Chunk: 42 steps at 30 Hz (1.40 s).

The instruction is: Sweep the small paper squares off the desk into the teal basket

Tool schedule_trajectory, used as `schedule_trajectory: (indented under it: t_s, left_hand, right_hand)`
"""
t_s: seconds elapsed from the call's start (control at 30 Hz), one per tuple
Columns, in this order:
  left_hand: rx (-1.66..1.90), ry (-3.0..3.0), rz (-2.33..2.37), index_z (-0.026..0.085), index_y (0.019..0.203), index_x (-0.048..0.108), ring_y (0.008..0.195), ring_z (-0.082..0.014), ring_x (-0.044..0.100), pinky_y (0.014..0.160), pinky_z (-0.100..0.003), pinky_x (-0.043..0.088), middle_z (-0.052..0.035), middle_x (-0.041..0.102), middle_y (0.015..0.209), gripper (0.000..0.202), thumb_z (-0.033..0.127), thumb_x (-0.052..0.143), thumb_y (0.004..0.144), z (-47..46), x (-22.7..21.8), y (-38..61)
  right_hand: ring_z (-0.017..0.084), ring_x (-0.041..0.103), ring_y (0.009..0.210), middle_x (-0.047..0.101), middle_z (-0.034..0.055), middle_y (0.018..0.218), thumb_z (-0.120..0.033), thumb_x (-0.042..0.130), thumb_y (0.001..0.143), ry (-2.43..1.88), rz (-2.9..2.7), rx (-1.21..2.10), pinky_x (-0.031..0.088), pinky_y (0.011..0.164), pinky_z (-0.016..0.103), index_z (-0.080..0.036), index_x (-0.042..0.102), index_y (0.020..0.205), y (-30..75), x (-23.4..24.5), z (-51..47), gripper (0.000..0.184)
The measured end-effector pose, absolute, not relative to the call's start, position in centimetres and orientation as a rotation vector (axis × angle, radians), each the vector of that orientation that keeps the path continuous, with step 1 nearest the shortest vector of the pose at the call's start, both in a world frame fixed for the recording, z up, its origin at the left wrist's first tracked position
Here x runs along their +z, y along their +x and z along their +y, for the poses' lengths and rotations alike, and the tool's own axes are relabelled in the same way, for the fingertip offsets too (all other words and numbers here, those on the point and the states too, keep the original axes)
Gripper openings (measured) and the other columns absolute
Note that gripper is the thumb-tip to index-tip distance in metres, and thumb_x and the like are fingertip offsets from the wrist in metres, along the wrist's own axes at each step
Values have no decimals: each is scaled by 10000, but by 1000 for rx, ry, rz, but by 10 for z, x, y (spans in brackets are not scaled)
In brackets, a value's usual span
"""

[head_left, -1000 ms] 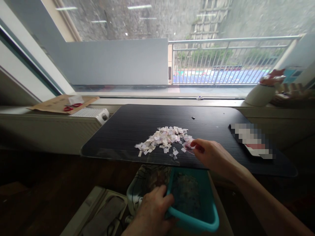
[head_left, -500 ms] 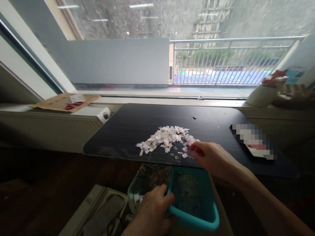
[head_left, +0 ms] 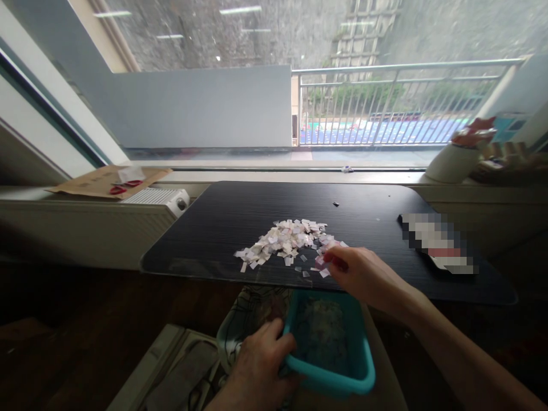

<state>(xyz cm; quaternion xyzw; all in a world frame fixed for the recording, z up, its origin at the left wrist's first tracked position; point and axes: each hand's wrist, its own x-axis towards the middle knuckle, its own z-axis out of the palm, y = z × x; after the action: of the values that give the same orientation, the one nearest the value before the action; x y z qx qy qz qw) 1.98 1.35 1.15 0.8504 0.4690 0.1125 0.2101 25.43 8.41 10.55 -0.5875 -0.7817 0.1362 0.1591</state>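
My left hand [head_left: 263,357] grips the left rim of a turquoise plastic tub [head_left: 349,379] just below the table's near edge. Pale, jumbled small pieces [head_left: 323,325] lie in the tub, in shadow. Over the table, my right hand [head_left: 357,271] has its fingers curled and pinched together at the right end of a heap of small white paper-like pieces [head_left: 285,237]. Something pinkish and see-through [head_left: 320,262] shows at these fingertips; its full shape is hidden. A few clear scraps [head_left: 305,274] lie by the table's near edge.
The heap rests on a black table [head_left: 214,205]. A blurred-out flat object [head_left: 439,242] lies at its right. Red-handled scissors [head_left: 124,186] sit on brown paper [head_left: 85,181] by the radiator [head_left: 158,198]. A white jar [head_left: 451,162] stands on the sill.
My right hand has shifted slightly left along the heap's edge, and the pinkish thing shows less. My left hand and the tub have moved slightly left in view.
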Motion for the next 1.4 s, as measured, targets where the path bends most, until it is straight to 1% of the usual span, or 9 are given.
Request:
schedule_trajectory:
  t_s: [0.1,0.27,0.33,0.47,0.67,0.83,1.0,1.17,1.4]
  left_hand:
    - [336,2360,1312,204,731,524,784,-197,494,601,-272,306,-6,494,833,204,92,645,610,13,11,19]
    - [377,2365,1296,202,721,515,789,-199,492,612,-273,313,-3,487,831,203,93,654,622,14,12,21]
    - [416,2357,1287,201,725,513,794,-198,491,614,-271,314,-2,483,833,214,81,658,624,14,15,20]
    - [447,2316,1283,201,736,520,789,-189,495,624,-269,315,8,484,822,229,61,672,639,14,22,19]
    - [426,2320,1282,203,730,523,783,-188,499,619,-267,317,14,489,822,239,80,705,634,14,28,21]
    - [393,2319,1294,202,728,519,795,-185,499,635,-265,327,15,487,830,223,86,695,657,14,30,24]
    - [362,2339,1267,199,732,514,815,-187,495,637,-264,326,11,487,847,232,70,688,648,15,31,26]
    - [371,2314,1282,196,726,518,812,-188,494,646,-268,328,9,487,836,228,70,692,650,15,33,24]
    - [387,2329,1286,199,721,516,806,-191,499,634,-265,331,9,488,829,225,81,690,640,16,31,25]
  right_hand:
    - [155,599,637,682,8,731,-216,495,808,-1745,-2254,384,349,561,232,-244,669,858,269,107,76,182]
    - [155,612,731,694,3,895,-225,469,860,-1644,-2199,364,395,647,244,-267,659,979,285,99,70,228]
    - [154,608,773,683,4,928,-226,466,876,-1575,-2225,403,404,681,245,-267,657,984,288,96,65,223]
    - [136,588,752,662,-3,881,-226,463,895,-1480,-2271,543,406,655,222,-260,654,962,293,95,55,205]
    - [152,574,775,647,15,903,-219,464,902,-1502,-2188,397,407,681,247,-263,651,1020,298,90,59,226]
    - [152,578,777,652,31,898,-224,447,911,-1456,-2253,521,425,683,244,-238,652,978,296,91,51,217]
    - [157,578,772,651,32,867,-219,453,906,-1446,-2230,429,419,683,245,-239,659,997,288,93,56,226]
    - [141,576,741,647,30,857,-212,458,903,-1399,-2290,536,413,642,219,-230,659,982,291,89,55,217]
    - [145,580,723,660,34,854,-198,476,878,-1465,-2231,467,422,633,225,-219,668,966,297,89,52,212]
